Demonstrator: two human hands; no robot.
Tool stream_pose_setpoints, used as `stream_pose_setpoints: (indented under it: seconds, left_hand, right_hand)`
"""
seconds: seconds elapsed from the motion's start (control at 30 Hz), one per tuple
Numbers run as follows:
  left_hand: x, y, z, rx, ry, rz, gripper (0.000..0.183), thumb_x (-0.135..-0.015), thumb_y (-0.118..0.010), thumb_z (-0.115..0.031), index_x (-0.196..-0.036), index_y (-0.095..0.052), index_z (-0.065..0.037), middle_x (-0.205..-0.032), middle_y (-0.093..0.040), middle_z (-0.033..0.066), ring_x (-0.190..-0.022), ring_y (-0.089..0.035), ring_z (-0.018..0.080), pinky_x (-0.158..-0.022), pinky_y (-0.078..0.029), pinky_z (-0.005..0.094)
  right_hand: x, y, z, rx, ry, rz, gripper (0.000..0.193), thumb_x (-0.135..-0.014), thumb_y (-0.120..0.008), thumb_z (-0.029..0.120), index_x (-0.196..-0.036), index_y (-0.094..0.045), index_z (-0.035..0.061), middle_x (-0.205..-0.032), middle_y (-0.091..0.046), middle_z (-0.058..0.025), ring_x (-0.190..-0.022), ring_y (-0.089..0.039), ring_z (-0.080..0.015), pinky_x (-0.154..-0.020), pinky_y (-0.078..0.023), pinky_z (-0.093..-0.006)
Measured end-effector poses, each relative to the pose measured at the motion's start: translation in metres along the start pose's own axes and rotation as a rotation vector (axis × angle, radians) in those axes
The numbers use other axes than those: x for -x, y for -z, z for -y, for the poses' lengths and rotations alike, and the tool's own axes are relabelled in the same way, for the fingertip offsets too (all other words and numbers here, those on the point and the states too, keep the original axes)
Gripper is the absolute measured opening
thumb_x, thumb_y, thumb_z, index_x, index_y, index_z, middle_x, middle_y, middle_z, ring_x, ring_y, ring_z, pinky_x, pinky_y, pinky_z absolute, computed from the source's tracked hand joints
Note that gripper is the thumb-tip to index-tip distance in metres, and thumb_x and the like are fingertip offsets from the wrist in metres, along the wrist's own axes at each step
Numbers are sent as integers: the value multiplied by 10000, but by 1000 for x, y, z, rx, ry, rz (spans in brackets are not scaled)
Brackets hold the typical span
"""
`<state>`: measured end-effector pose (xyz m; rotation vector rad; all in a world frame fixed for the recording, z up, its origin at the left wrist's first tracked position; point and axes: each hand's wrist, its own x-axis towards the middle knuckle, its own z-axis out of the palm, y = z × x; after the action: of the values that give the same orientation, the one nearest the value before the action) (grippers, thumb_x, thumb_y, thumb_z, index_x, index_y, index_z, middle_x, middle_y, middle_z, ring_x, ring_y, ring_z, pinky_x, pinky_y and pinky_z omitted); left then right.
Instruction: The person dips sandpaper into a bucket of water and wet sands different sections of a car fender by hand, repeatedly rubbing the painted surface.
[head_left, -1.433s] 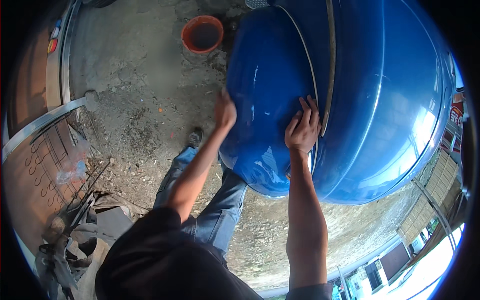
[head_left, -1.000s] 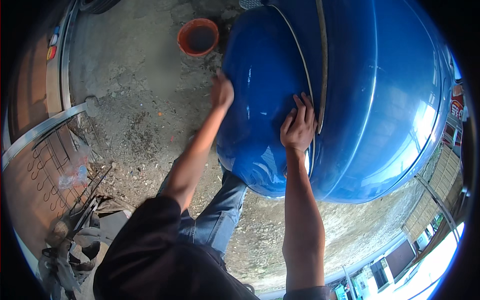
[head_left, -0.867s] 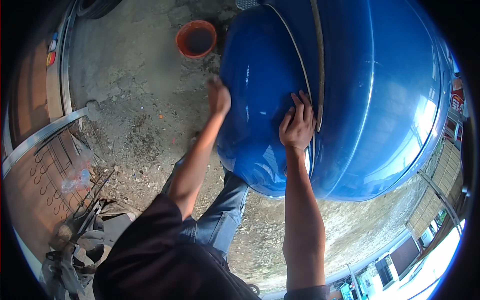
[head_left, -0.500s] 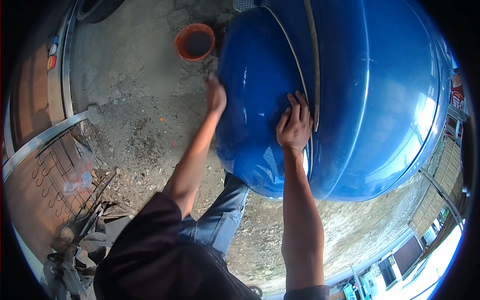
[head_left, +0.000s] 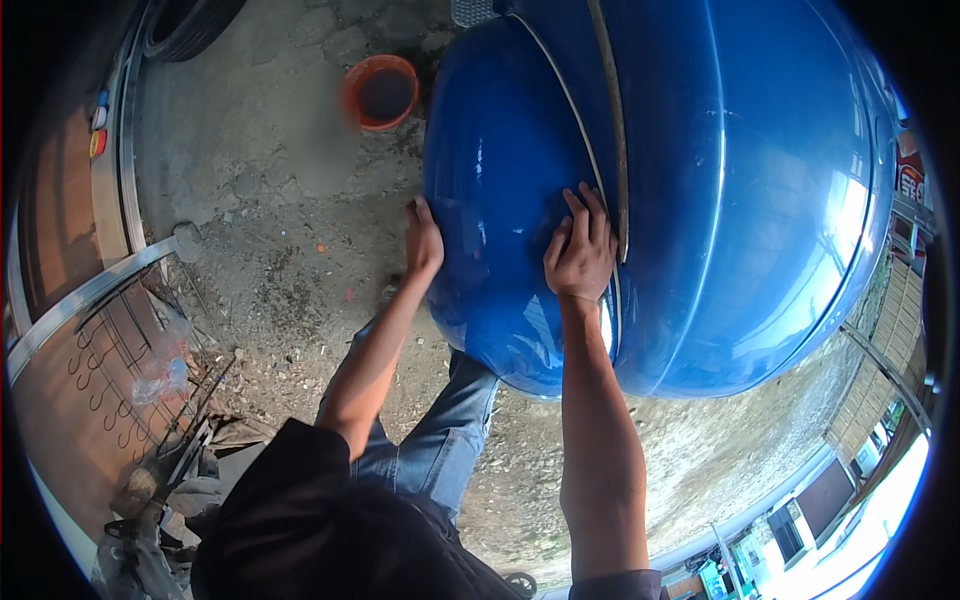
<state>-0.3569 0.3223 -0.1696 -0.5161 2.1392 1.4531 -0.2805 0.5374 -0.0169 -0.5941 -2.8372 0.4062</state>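
Note:
A rounded, glossy blue vehicle fender [head_left: 490,220] bulges up in front of me. My right hand [head_left: 583,250] rests on its top with fingers spread, beside the thin pale strip [head_left: 573,108] along the seam. At the fender's left side is my left hand [head_left: 424,240], thumb up, its palm side against or very near the paint. Its fingers look curled in and are mostly hidden, so anything held there cannot be made out. Right of the seam, the larger blue body panel [head_left: 760,230] curves away, with a dull narrow bar [head_left: 613,120] near the seam.
An orange bucket [head_left: 349,100] with dark contents stands on the rough ground at the far left of the fender. A tire [head_left: 190,30] lies at the upper left. Metal hooks [head_left: 100,370], a clear plastic bag [head_left: 165,370] and scrap [head_left: 190,500] line the left side.
My left hand has slid nearer to me along the fender's left side. The right hand keeps its place on the panel. The whole view has shifted slightly.

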Motion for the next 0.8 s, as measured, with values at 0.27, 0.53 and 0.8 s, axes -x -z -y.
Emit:
stream_pose_setpoints:
  seconds: [0.27,0.53,0.8]
  left_hand:
    - [43,-16,-47,-129,36,-44,749,-1025,-252,-594,-1489,-299,-7,-1303,-554,356,-1219,-541,497,-1037,-418,509]
    - [-75,9,-36,-141,148,-237,748,-996,-238,-653,-1458,-334,-72,-1340,-550,307,-1198,-536,517,-1009,-416,555]
    - [109,-21,51,-187,17,-194,626,-1043,-323,-461,-1434,-392,24,-1390,-483,328,-1269,-491,455,-1064,-385,480]
  right_hand:
    - [2,6,-13,23,1,-4,369,-925,-470,117,-1264,-611,154,-1375,-563,-65,-1268,-551,-285,-1005,-444,-425]
    - [2,-2,21,-112,27,22,429,-856,-551,160,-1283,-593,147,-1378,-554,-65,-1240,-556,-288,-1036,-421,-445]
    - [11,-1,-12,-129,-57,57,454,-836,-559,167,-1288,-579,151,-1401,-524,-60,-1251,-541,-292,-1067,-399,-453]
